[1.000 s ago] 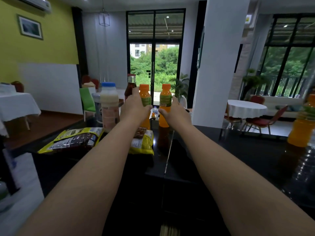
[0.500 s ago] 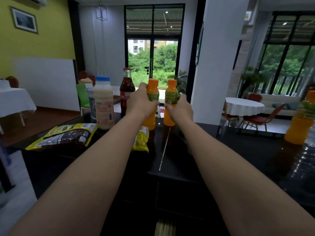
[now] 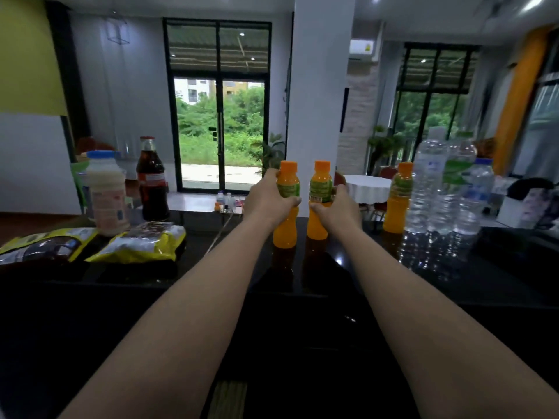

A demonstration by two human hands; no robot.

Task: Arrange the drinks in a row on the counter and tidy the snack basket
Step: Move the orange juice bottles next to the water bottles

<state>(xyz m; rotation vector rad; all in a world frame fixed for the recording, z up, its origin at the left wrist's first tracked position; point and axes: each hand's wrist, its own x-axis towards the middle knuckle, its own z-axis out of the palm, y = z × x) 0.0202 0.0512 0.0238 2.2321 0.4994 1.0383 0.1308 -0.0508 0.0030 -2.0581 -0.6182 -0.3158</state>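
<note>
My left hand point(image 3: 266, 201) grips one orange juice bottle point(image 3: 286, 229) around its green label. My right hand point(image 3: 338, 207) grips a second orange juice bottle point(image 3: 318, 225) just beside it. Both bottles stand upright on the black counter point(image 3: 363, 276), close together. A third orange juice bottle point(image 3: 398, 201) stands to the right, next to three clear water bottles point(image 3: 438, 189). At the left stand a white milk bottle point(image 3: 106, 192) with a blue cap and a dark cola bottle point(image 3: 152, 182). Two yellow snack packets point(image 3: 142, 244) lie flat at the left front.
The counter's far edge runs behind the bottles, with a white pillar point(image 3: 320, 86) beyond it. A white box point(image 3: 511, 211) and dark items sit at the far right. Bare counter lies between the cola bottle and the held bottles. No basket is in view.
Both hands carried the two orange juice bottles to the right, away from the cola and milk bottles, and they now stand nearer the third orange bottle. The view swung right, showing the water bottles.
</note>
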